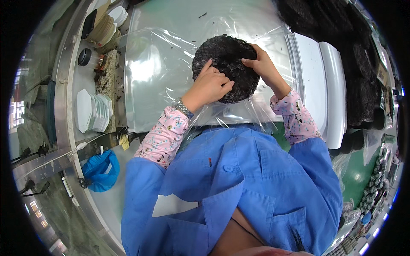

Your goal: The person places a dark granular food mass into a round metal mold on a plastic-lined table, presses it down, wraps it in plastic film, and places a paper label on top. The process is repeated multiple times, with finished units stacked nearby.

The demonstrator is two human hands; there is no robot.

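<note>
A round, flat, black fibrous disc (pixel 235 68) with a rough edge lies over clear plastic film (pixel 160 44) on a pale, shiny work surface. My left hand (pixel 211 83) rests on the disc's left part, index finger stretched out on its surface and the other fingers loosely bent. At the disc's upper right edge, my right hand (pixel 264 67) holds the rim, with the thumb on top and the other fingers partly hidden at the edge. Small dark crumbs are scattered on the film above the disc.
White sheets (pixel 310 70) and a rolled sheet (pixel 334 96) lie to the right, beside heaped black fibrous material (pixel 358 73). Along the left stand a lidded jar (pixel 91 59), stacked white hexagonal pieces (pixel 93 110) and a speckled strip (pixel 110 73). A blue cloth item (pixel 101 171) is lower left.
</note>
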